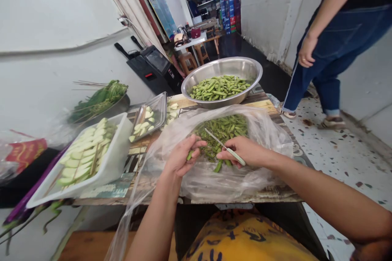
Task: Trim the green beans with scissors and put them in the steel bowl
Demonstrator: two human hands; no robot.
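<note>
My right hand is wrapped around a pair of scissors with pale handles; the thin metal blades point up and left over the pods. In my left hand, a green soybean pod shows between the curled fingers. Both hands are above a clear plastic bag, spread open on the table. Inside it lies a heap of green soybean pods with small trimmings among them. Behind the bag, a steel basin holds many more pods.
On the left stand a white tub of skewered pale green slices and a metal tray with cut pieces. Leafy greens fill a bowl by the wall. Purple eggplants lie beside the tub. At right, a person in jeans stands on the floor.
</note>
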